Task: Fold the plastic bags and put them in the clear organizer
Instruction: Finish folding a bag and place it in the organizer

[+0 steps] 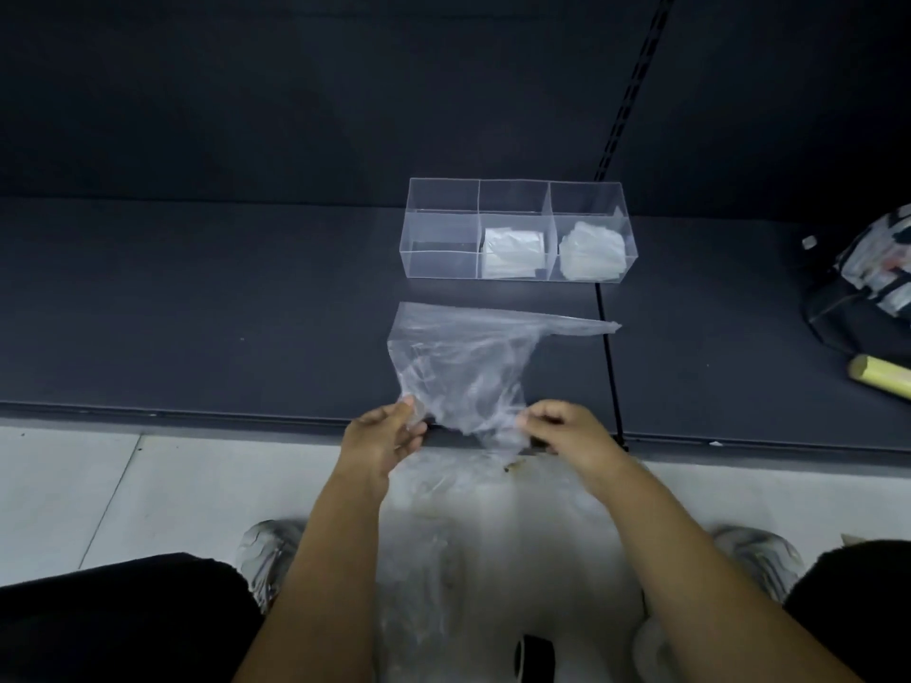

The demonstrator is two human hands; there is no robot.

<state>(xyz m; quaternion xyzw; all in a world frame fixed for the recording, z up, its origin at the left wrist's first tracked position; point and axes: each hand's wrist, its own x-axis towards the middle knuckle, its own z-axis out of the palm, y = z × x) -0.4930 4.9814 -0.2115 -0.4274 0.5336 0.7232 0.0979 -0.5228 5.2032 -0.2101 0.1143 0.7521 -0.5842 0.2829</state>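
Head view: a plastic bag (458, 352) lies spread on a dark shelf (197, 313). The left hand (389, 436) and right hand (562, 431) each pinch its near edge at 6 o'clock, likely to tug it flat for folding. At 12 o'clock stands the clear organizer (443, 263), with its left compartment free to take it.

Looks like a shop, seen from low down at retail shelving. Long dark matte metal shelf deck (197, 313) in two bays, meeting at a narrow black seam (609, 347). Behind, a dark flat back panel (296, 91) and a black upright strip (636, 76) punched with small slots, as on shop gondola units. Below the shelf lip, pale grey tiled floor (74, 485) with thin grout lines.
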